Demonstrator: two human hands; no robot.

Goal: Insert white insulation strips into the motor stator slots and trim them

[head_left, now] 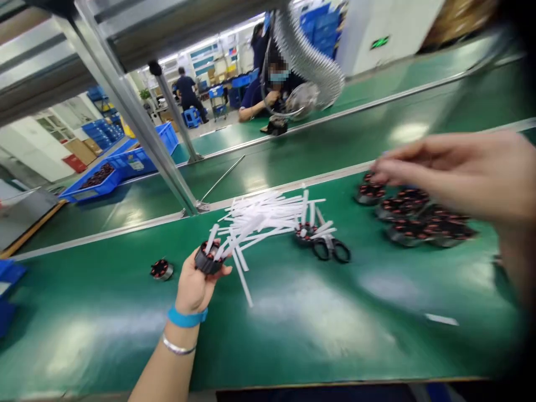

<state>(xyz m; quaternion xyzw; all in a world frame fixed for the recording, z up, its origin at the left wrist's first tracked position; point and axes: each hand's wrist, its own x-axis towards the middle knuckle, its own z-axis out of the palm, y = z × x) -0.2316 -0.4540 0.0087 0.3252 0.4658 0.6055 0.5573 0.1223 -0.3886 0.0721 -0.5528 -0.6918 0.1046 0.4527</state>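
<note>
My left hand [193, 285] is closed around a round black motor part [208, 257] with red windings and white tubes sticking out of it, held above the green table [293, 324]. My right hand [456, 167] is blurred by motion, its fingers stretched out over a group of several similar motor parts [412, 215] at the right. A pile of white tubes [268, 215] lies in the middle. Black-handled scissors [330, 248] rest beside another motor part [305, 231].
A single motor part [161, 269] sits at the left. Blue bins [121, 167] stand at the back left beyond a slanted metal post [138, 123]. A person in blue [268, 89] works at the far belt beside a flexible metal duct [314, 56].
</note>
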